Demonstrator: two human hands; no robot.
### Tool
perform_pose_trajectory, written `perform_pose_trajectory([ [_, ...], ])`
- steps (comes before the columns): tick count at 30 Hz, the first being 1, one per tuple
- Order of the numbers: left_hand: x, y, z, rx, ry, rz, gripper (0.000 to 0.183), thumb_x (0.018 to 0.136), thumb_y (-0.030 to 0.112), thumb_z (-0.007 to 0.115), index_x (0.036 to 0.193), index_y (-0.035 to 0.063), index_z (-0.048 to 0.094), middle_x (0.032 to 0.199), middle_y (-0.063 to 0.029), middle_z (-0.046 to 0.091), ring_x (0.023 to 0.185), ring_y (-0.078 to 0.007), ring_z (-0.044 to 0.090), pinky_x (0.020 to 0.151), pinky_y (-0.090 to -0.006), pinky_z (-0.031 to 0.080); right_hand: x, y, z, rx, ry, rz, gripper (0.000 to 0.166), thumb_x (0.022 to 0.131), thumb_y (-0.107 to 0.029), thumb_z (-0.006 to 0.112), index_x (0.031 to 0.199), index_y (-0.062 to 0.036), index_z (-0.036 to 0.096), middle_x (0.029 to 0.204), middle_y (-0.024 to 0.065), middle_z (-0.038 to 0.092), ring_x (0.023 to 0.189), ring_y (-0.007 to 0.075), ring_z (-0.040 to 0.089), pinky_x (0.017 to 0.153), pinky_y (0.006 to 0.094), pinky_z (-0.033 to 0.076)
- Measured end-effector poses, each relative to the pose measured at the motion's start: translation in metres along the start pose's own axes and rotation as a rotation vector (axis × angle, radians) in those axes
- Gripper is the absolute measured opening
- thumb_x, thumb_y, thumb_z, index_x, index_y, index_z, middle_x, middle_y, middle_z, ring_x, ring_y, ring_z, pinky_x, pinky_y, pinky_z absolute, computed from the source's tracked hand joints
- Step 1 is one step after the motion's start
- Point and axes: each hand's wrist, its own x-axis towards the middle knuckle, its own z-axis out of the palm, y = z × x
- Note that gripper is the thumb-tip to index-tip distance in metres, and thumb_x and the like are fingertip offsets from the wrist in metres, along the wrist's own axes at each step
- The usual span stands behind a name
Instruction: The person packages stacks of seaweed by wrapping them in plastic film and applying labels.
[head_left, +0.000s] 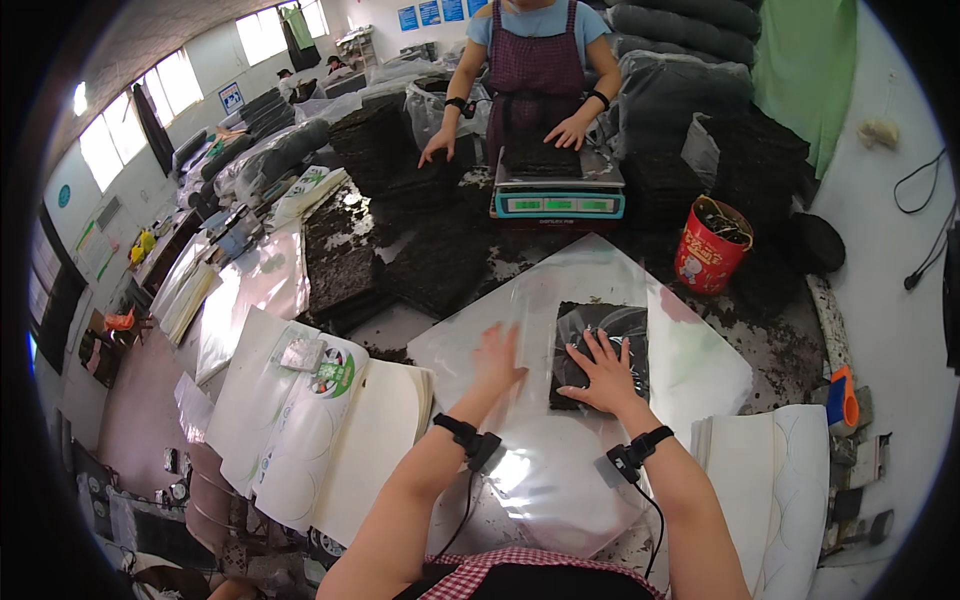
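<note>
A stack of dark sheets, probably dried seaweed (564, 356), lies under clear plastic film at the middle of the table. My right hand (606, 373) rests on it through the film, fingers spread, holding nothing. To the left, my left hand (496, 364) is somewhat blurred, with its fingers apart over the clear plastic sheet (450, 341). Both wrists wear black bands with small cabled devices.
Opposite, a person (536, 75) touches dark sheets on a digital scale (556, 204). A red bucket (712, 247) stands at the right. Printed plastic bags (292, 420) lie left, more bags (765, 495) right. An orange and blue tape dispenser (843, 401) sits by the right wall.
</note>
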Motion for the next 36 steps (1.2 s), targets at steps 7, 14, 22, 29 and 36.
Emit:
perform_pose_trajectory([
  [7,0.033,0.063,-0.007,-0.873,-0.274,-0.339,0.055,0.084,0.024,0.069,0.127,0.0004,0.044,0.079,-0.0211,0.066,0.074,-0.0386,0.065,0.070,-0.0443,0.052,0.005,-0.016,-0.006,-0.051,-0.040,-0.003,0.089,0.068,-0.066,0.069,0.144,-0.0254,0.044,0.156,0.0099,0.027,0.147,0.0294,0.017,0.112,0.0681,0.003],
  [14,0.027,0.075,-0.021,-0.632,-0.753,0.040,0.055,0.093,0.041,0.055,0.135,0.0067,0.049,0.108,-0.0218,0.062,0.106,-0.0381,0.058,0.091,-0.0442,0.046,-0.031,0.053,-0.022,0.613,-0.001,-0.181,0.095,0.070,-0.041,0.079,0.147,-0.0078,0.033,0.156,0.0147,0.026,0.146,0.0288,0.023,0.118,0.0545,0.014],
  [22,0.010,0.111,-0.015,-0.104,-0.423,0.569,0.115,0.060,0.068,0.075,0.152,0.0164,0.027,0.155,-0.0140,0.028,0.145,-0.0360,0.020,0.112,-0.0660,0.013,-0.067,0.044,-0.003,0.335,0.349,0.013,0.064,0.062,-0.035,0.084,0.115,-0.0139,0.055,0.138,0.0058,0.049,0.139,0.0269,0.034,0.117,0.0512,0.021],
  [29,-0.003,0.113,-0.001,-0.230,-0.278,0.350,0.089,0.071,0.051,0.075,0.143,0.0120,0.042,0.150,-0.0163,0.037,0.143,-0.0318,0.027,0.116,-0.0500,0.022,-0.114,0.027,-0.062,0.150,-0.266,-0.414,0.108,0.062,-0.020,0.081,0.152,-0.0143,0.022,0.158,0.0091,0.022,0.147,0.0274,0.019,0.116,0.0618,0.010],
  [36,0.009,0.112,-0.016,-0.241,-0.376,0.467,0.081,0.078,0.050,0.070,0.143,0.0113,0.042,0.149,-0.0185,0.038,0.141,-0.0329,0.032,0.114,-0.0443,0.028,-0.129,-0.027,-0.042,1.077,-0.728,-0.327,0.034,0.102,-0.032,0.047,0.127,-0.0147,0.061,0.130,0.0056,0.061,0.125,0.0239,0.052,0.113,0.0427,0.033],
])
